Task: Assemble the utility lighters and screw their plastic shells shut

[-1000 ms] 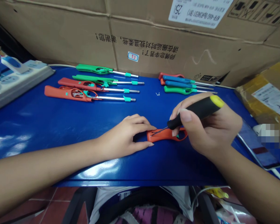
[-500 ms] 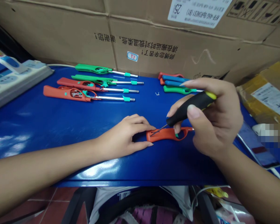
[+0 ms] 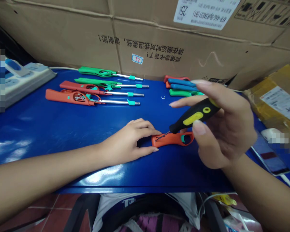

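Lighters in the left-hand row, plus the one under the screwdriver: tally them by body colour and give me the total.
Green lighters: 2
Red-orange lighters: 3, counting the one under the screwdriver
Total: 5

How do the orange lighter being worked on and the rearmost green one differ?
The held lighter is orange, the back lighter green. The left hand pinches the held lighter; no hand touches the back lighter. The back lighter's metal rod shows; the right hand hides the held lighter's. Both lie lengthwise, left to right.
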The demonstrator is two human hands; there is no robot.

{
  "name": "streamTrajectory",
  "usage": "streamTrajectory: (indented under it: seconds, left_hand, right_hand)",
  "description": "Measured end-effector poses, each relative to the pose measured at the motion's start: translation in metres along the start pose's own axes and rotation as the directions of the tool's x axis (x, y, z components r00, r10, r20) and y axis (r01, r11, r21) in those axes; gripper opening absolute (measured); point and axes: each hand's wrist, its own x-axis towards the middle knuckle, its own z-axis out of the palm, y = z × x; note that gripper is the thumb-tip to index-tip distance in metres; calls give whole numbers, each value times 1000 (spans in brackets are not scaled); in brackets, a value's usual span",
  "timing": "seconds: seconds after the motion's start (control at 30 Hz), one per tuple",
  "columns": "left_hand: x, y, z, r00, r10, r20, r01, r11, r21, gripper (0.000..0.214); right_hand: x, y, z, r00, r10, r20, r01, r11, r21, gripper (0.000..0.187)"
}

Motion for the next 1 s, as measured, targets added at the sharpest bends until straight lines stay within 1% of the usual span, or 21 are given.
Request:
streamTrajectory:
  seconds: [0.07,0.2,0.27,0.33,0.4,0.47,0.5,0.6,0.67,0.73,0.77,0.8,0.83,0.87,0.93,1.0]
  left_hand:
    - [0,0,0,1000,2,-2,-2,1000,-2,33]
    - [-2,0,0,1000,0,2,0,1000,-3,36]
    - [-2,0,0,1000,2,1,-2,1000,-4,36]
    - [-1,0,0,1000,2,2,-2,1000,-3,35]
    - [0,1,0,1000,0,2,0,1000,-2,34]
    - [0,1,0,1000,0,2,0,1000,-5,33]
    - [0,1,0,1000,-1,5,1,1000,-10,32]
    - [1,1,0,1000,-1,8,2,1000,-22,31]
    - [0,1,0,1000,-1,5,1,1000,-18,32]
    - [0,0,0,1000,4,-1,-4,1000,-10,33]
    - [0,0,1,1000,7,-4,-7,1000,-8,33]
    - [0,0,1,1000,12,-7,-13,1000,-7,33]
    - [0,0,1,1000,18,-11,-18,1000,-8,34]
    - [0,-1,1,1000,21,-12,-22,1000,-9,34]
    - [0,-1,1,1000,27,-14,-27,1000,-10,34]
    - [0,-1,1,1000,25,-13,-25,1000,-11,33]
  right_hand:
    - [3,0,2,1000,7,-4,-7,1000,12,57]
    - [6,2,1,992,-115,-42,105,975,-196,42]
    - [6,4,0,991,-132,-28,122,965,-233,41]
    - [5,4,-1,993,-114,-11,111,982,-152,46]
    - [4,2,-1,997,-75,35,76,997,-9,54]
    - [6,-2,-3,995,-57,85,53,997,49,60]
    - [7,-4,-4,992,-64,107,60,998,34,62]
    - [10,-9,-6,985,-76,158,96,988,-122,65]
    - [9,-9,-5,983,-47,180,83,977,-196,61]
    - [6,-8,-3,989,-134,55,140,985,-106,55]
    - [5,-7,-2,995,-90,30,91,995,-43,55]
    - [4,-7,-1,999,17,32,-16,1000,-17,56]
    - [3,-7,0,999,38,36,-38,999,-5,57]
    - [4,-8,-1,997,49,54,-48,999,-25,55]
    - [5,-9,-3,999,-13,44,20,989,-144,46]
    - [7,-10,-6,998,-36,45,47,957,-287,30]
